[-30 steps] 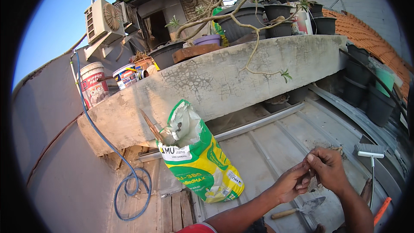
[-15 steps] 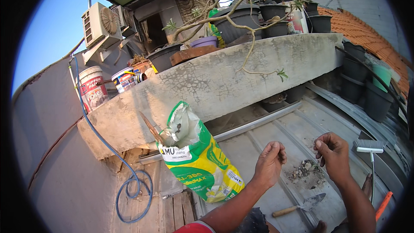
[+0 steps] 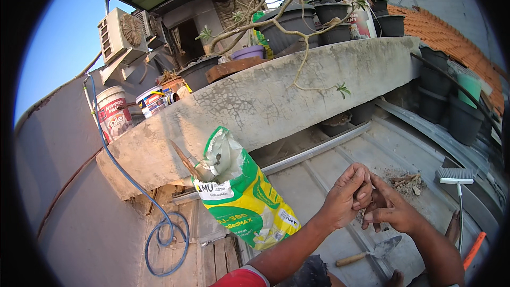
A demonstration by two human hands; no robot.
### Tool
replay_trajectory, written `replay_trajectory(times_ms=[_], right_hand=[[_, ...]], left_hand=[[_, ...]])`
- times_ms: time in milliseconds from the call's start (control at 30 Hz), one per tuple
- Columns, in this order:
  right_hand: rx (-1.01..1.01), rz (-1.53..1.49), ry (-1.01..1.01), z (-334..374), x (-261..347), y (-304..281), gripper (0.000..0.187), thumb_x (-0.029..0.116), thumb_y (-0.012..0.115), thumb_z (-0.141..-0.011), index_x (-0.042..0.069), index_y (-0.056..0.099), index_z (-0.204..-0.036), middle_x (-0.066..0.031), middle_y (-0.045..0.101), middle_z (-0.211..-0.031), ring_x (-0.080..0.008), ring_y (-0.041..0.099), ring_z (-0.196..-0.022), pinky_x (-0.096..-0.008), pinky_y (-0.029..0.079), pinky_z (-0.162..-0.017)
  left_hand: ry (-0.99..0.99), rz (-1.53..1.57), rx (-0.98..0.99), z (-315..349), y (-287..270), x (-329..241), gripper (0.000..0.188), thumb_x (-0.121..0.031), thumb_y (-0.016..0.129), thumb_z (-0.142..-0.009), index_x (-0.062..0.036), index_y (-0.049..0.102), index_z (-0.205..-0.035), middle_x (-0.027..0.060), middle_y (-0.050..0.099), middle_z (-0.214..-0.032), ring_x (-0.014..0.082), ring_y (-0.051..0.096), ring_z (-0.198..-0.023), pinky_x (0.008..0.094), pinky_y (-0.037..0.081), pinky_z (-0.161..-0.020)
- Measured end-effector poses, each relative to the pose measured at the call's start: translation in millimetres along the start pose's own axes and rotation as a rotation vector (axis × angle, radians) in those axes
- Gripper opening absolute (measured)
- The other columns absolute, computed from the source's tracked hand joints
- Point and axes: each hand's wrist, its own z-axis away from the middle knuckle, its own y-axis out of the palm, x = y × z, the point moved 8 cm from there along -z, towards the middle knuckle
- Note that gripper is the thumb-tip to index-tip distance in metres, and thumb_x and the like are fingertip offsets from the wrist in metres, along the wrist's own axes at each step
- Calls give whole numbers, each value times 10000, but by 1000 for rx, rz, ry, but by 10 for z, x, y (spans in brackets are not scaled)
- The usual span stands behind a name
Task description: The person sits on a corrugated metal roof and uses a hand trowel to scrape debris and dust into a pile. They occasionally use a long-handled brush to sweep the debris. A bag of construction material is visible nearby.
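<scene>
My left hand (image 3: 348,194) is raised before me with its fingers curled in and the thumb pressed to them; whatever may be in them is hidden. Against it comes my right hand (image 3: 393,207), its index finger touching the left fingers and its thumb held apart, with nothing visible in its grasp. Just past the hands, a small heap of rubble (image 3: 408,184) lies on the grey metal sheeting (image 3: 319,180). Below them rests a pointed trowel (image 3: 366,252) with a wooden handle, its blade dusted grey.
Left of my forearms stands an open green, yellow and white mortar bag (image 3: 247,196). A white-headed brush (image 3: 456,176) and an orange handle (image 3: 474,251) lie at right. Beyond runs a cracked concrete ledge (image 3: 265,106) bearing pots and buckets. A blue hose (image 3: 170,234) coils at left.
My hands were apart and have come together, the right moving left onto the left one. A heap at right now shows; the rubble between the hands is now mostly hidden behind them.
</scene>
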Motion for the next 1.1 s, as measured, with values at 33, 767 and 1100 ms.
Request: replay_trajectory(times_ms=[33,767,1100], right_hand=[[53,94,81,11,-50,77,831,189,849,-972,18,348,-1612,-151,721,-1131,-147,664,-706,-262,519,-592],[-485,969,-666,202,509,8,76,-38,748,-948,-7,756,-1017,-139,653,-834,-283,667,-709,-381,508,-632],[-471,888,-529,150,436,-77,93,-21,757,-947,-17,720,-1033,-112,679,-898,-205,627,-747,-336,502,-700]], left_hand=[[14,10,17,4,29,0,244,-320,450,-1213,-116,531,-1105,-12,448,-761,79,368,-596,239,350,-559],[-108,-720,-7,117,-222,23,304,-337,571,-1175,-67,688,-1100,-42,560,-881,69,506,-827,276,486,-781],[127,-982,-96,325,-173,-488,327,-283,614,-1155,-18,780,-1059,8,684,-973,97,589,-893,294,511,-812]])
